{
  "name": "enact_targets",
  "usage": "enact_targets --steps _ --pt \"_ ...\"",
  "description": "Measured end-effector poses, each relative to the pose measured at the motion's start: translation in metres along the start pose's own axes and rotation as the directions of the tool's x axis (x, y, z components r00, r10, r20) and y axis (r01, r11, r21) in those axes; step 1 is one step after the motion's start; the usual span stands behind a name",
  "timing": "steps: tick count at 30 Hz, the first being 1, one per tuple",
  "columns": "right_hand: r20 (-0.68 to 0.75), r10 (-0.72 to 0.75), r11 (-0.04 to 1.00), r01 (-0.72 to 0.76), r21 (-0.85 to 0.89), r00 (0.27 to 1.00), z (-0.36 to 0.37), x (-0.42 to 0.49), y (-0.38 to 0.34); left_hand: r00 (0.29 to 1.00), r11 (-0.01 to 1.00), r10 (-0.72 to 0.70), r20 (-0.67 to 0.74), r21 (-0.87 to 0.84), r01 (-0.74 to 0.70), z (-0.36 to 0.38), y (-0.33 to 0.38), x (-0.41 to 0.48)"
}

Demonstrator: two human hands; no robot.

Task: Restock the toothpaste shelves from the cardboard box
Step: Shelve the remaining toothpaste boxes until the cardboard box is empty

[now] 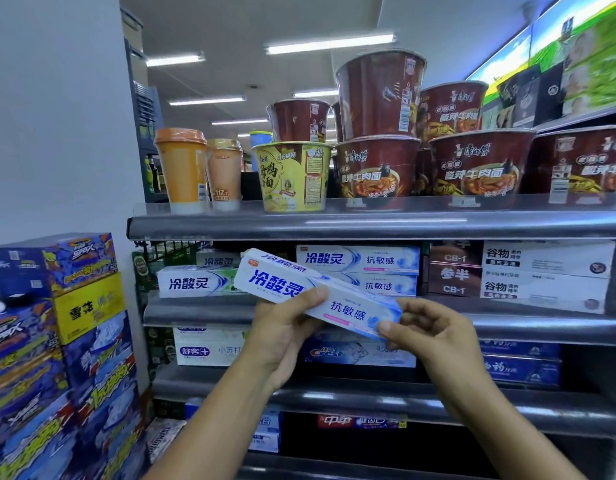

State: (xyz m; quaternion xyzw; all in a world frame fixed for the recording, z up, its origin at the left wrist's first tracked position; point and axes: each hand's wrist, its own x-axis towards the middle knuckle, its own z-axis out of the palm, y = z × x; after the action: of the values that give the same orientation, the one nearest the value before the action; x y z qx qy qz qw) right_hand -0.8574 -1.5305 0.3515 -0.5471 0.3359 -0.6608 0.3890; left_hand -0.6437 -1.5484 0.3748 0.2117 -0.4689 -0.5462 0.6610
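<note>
A person holds one white and blue toothpaste box [282,282] in both hands, up in the air, in front of the shelf [202,315] with the toothpaste on it. The box is tilted, with its left end higher than its right end. The left hand [286,337] grips the middle of the box, thumb on the front and fingers behind. The right hand [434,334] pinches the low right end with curled fingers. Just behind the box, two more boxes [358,259] of the same kind lie stacked on the shelf. A Crest box [358,353] lies on the shelf below. Noodle cups [376,168] stand on the top shelf, with drink cups [182,168] beside them. Blue cartons [40,341] are piled up on the left.
</note>
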Motion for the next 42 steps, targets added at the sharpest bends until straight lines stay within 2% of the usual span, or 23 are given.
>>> enact_targets --steps 2,4,7,10,17,21,24,26,31,36,42 --pt "-0.025 -0.035 0.998 0.034 -0.050 0.999 -0.009 0.004 -0.003 0.987 0.994 0.112 -0.119 0.032 -0.109 -0.012 0.004 0.002" --pt "-0.025 -0.063 0.993 0.060 -0.105 0.998 -0.018 0.007 -0.006 0.954 0.967 0.233 -0.191 0.153 -0.205 -0.026 0.010 0.004" --pt "-0.019 -0.088 0.982 0.083 -0.169 0.996 -0.024 0.014 -0.009 0.944 0.888 0.304 -0.131 0.399 -0.230 -0.031 0.012 0.006" --pt "-0.069 -0.122 0.964 0.102 -0.245 0.990 -0.025 0.023 -0.010 0.933 0.764 0.355 -0.057 0.593 -0.254 -0.034 0.013 0.012" --pt "-0.117 -0.272 0.821 0.167 -0.545 0.955 -0.032 0.045 -0.009 0.931 0.449 0.364 0.014 0.873 -0.188 -0.034 0.016 0.034" --pt "-0.109 -0.274 0.723 0.130 -0.679 0.956 -0.031 0.056 -0.009 0.916 0.275 0.398 0.049 0.946 -0.170 -0.030 0.013 0.044" --pt "-0.097 -0.256 0.672 0.105 -0.733 0.962 -0.030 0.064 -0.009 0.924 0.117 0.371 0.089 0.983 -0.141 -0.030 0.012 0.048" --pt "-0.095 -0.254 0.645 0.095 -0.758 0.963 -0.029 0.068 -0.009 0.931 0.047 0.354 0.089 0.992 -0.113 -0.030 0.012 0.050" --pt "-0.134 -0.217 0.625 0.032 -0.780 0.967 -0.026 0.074 -0.010 0.949 0.028 0.308 0.070 0.996 -0.082 -0.029 0.009 0.055" --pt "-0.133 -0.227 0.548 0.014 -0.837 0.965 -0.020 0.071 -0.006 0.898 0.118 0.439 0.025 0.989 -0.085 -0.027 0.005 0.052" --pt "-0.122 -0.222 0.526 0.014 -0.851 0.967 -0.018 0.068 -0.010 0.916 0.120 0.400 -0.017 0.992 -0.034 -0.029 0.008 0.055"
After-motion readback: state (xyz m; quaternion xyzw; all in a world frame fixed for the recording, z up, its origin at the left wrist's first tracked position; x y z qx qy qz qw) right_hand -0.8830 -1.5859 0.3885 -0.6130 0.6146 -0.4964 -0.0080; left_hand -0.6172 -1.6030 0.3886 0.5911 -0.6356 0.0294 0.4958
